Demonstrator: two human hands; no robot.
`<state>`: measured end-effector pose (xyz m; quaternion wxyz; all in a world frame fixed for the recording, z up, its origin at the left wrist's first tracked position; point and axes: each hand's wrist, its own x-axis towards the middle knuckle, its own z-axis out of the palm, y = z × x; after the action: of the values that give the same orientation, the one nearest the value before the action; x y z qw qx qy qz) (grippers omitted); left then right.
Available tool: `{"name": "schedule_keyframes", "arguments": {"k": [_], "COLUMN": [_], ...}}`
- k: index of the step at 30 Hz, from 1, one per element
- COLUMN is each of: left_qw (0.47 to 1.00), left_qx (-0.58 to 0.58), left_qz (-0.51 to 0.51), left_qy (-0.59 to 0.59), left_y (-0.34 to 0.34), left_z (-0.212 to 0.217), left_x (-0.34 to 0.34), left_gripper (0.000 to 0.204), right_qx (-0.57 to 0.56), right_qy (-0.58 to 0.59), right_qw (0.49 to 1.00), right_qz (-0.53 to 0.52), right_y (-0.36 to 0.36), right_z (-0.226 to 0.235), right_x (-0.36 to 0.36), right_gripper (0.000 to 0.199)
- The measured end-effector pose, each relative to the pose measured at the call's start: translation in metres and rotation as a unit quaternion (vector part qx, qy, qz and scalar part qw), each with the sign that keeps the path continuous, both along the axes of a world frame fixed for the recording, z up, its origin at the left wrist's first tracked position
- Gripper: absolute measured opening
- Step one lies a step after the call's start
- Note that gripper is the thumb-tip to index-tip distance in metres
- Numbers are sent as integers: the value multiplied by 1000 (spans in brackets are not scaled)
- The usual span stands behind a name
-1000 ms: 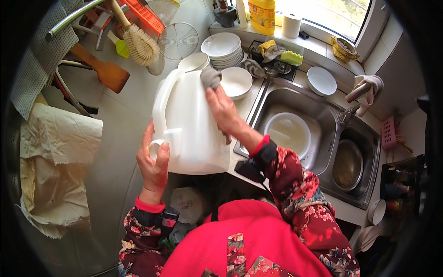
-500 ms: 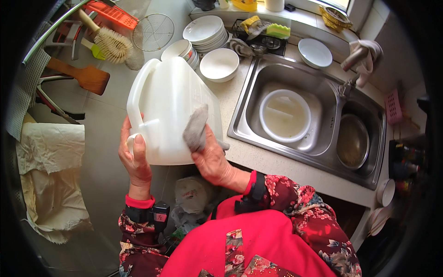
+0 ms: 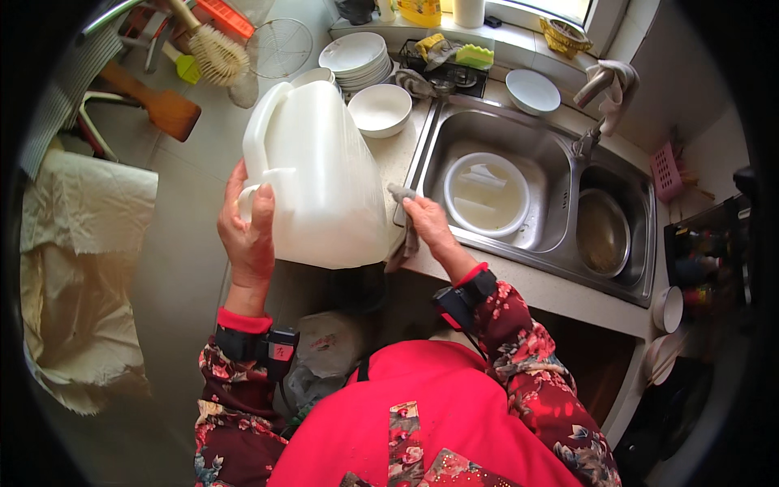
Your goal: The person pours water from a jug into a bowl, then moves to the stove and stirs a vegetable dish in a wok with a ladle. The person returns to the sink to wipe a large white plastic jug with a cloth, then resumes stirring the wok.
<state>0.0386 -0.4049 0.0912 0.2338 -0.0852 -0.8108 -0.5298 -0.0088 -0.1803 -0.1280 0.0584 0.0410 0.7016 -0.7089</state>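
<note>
A large translucent white plastic jug (image 3: 324,170) is held up in front of me, tilted, its long handle on the left. My left hand (image 3: 250,231) grips it by the small loop low on its left side, thumb over the loop. Just right of the jug, my right hand (image 3: 434,227) is closed on a grey cloth (image 3: 403,243), which hangs down below the fingers. A gap shows between the right fingers and the jug's wall. The jug's far side is hidden.
To the right is a steel double sink (image 3: 560,154) with a white basin (image 3: 525,199) of cloudy water and a metal bowl (image 3: 604,235). Stacked plates (image 3: 353,55) and a white bowl (image 3: 380,110) stand behind the jug. A scrub brush (image 3: 217,53) and wooden spatula (image 3: 170,114) hang at left.
My right hand has moved right, taking the grey cloth off the jug's side. The jug stays in my left hand, and the whole view has shifted slightly.
</note>
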Motion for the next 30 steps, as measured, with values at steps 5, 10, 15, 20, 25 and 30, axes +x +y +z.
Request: {"name": "schedule_keyframes", "arguments": {"k": [5, 10, 15, 20, 25, 30], "left_qw": [999, 996, 990, 990, 988, 982], "left_qx": [-17, -65, -110, -102, -112, -121], "left_qz": [28, 55, 80, 73, 80, 99], "left_qy": [15, 38, 46, 55, 64, 101], "left_y": [-5, -10, -8, -7, -8, -10], "left_z": [-4, -5, -2, 0, 1, -4], "left_x": [1, -1, 0, 0, 1, -1], "left_gripper": [60, 56, 53, 52, 51, 50], "right_qx": [-358, -478, -322, 35, -257, -369], "right_qy": [-34, -43, 57, 175, 175, 163], "right_qw": [925, 857, 941, 981, 946, 891], "right_qz": [124, 189, 87, 74, 97, 207], "right_y": [29, 34, 23, 20, -8, -33], "right_z": [98, 125, 159, 193, 245, 263], "right_x": [9, 6, 15, 1, -13, -22], "right_gripper": [38, 50, 29, 24, 28, 33]}}
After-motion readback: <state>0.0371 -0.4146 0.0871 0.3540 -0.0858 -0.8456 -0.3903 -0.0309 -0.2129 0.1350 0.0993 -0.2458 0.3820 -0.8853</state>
